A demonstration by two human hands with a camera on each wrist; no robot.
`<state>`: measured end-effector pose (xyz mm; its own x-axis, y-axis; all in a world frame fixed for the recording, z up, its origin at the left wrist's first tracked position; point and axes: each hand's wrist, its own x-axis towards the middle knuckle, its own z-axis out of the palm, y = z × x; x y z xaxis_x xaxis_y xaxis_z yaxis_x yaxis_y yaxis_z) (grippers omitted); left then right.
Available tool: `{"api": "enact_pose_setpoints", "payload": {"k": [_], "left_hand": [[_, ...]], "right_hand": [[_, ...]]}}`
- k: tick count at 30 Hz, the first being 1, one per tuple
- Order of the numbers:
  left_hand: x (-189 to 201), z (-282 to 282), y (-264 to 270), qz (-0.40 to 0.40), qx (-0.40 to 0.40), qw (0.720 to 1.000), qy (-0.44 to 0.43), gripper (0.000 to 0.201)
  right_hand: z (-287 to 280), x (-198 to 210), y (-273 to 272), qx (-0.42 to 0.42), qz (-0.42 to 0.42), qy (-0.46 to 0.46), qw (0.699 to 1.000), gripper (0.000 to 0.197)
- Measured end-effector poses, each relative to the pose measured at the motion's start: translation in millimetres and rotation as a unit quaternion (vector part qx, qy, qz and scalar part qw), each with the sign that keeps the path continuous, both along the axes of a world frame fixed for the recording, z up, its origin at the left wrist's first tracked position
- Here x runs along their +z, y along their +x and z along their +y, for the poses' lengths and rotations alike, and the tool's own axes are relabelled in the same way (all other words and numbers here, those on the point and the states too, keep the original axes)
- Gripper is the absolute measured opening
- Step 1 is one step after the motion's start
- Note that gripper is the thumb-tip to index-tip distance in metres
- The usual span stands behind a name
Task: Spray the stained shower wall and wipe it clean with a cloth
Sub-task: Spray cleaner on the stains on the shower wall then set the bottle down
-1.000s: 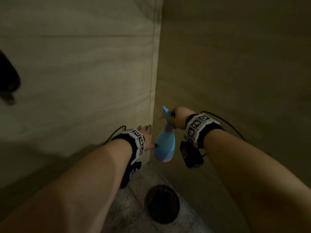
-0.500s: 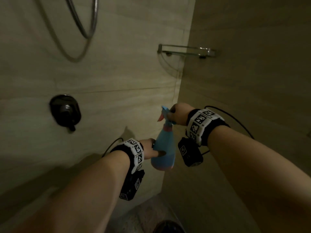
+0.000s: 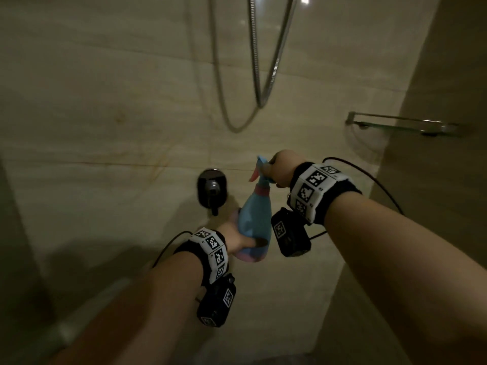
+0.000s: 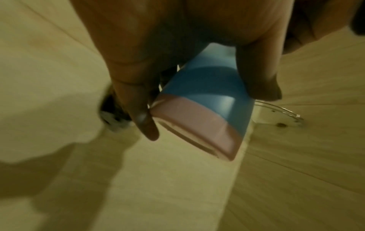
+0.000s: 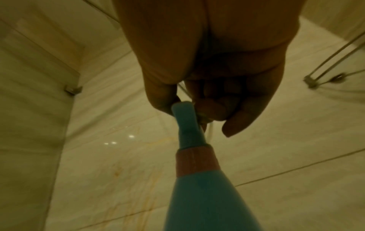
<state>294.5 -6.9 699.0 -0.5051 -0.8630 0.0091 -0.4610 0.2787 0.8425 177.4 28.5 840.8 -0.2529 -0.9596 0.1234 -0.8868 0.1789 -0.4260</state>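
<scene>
before the tiled shower wall [image 3: 110, 143], a person holds a spray bottle [image 3: 255, 217] in both hands, close to the wall and just right of the black mixer valve [image 3: 212, 189]. bottle: pale blue body, pink band at the neck, pink base, blue spray head with a pink trigger; it stands roughly upright, tilted a little, nozzle toward the wall.

left hand [image 3: 234, 238]: grips the lower body of the bottle. in the left wrist view the thumb and fingers [image 4: 256, 75] are curled round the blue body just above the pink base [image 4: 197, 129], one on each side, clamped on it.

right hand [image 3: 283, 167]: grips the spray head at the top. in the right wrist view the fingers [image 5: 213, 103] are curled together round the blue head [image 5: 186, 123], above the pink neck band [image 5: 195, 161]; whether a finger presses the trigger cannot be told.

wall: pale beige tiles with thin grout lines. brownish-yellow streaks and spots [image 3: 120, 118] show on the tile left of the valve and along the horizontal joint; the right wrist view shows similar trails [image 5: 138, 207] running down the tile.

other fittings: a metal shower hose [image 3: 259, 64] hangs in a loop above the hands; a glass corner shelf with metal brackets [image 3: 403, 125] sits at the corner on the right. each wrist carries a band of black-and-white markers with a black camera unit [image 3: 290, 233] below it and a thin black cable.
</scene>
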Motion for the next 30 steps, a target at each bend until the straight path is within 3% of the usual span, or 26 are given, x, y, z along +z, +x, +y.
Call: {"api": "enact_pose_setpoints", "payload": {"k": [4, 9, 13, 18, 23, 27, 30], "left_hand": [[8, -13, 55, 0.046, 0.078, 0.996, 0.010, 0.084], [22, -35, 120, 0.079, 0.140, 0.987, 0.011, 0.083], [35, -54, 170, 0.105, 0.163, 0.981, 0.008, 0.077], [53, -87, 228, 0.147, 0.165, 0.975, 0.019, 0.077], [62, -123, 269, 0.170, 0.136, 0.976, 0.001, 0.076], [61, -137, 285, 0.163, 0.121, 0.979, -0.001, 0.074], [57, -142, 290, 0.143, 0.113, 0.983, -0.002, 0.088]], "right_hand": [[-19, 17, 63, 0.024, 0.006, 0.043, 0.999, 0.030], [-48, 29, 131, 0.048, 0.028, 0.019, 0.998, 0.034], [-68, 40, 179, 0.088, -0.020, -0.024, 0.996, 0.038], [-95, 30, 231, 0.154, -0.111, -0.032, 0.981, 0.065], [-124, 16, 268, 0.176, -0.207, -0.091, 0.958, 0.050], [-150, 12, 283, 0.176, -0.296, -0.098, 0.934, 0.066], [-163, 13, 287, 0.167, -0.280, -0.088, 0.941, 0.067]]}}
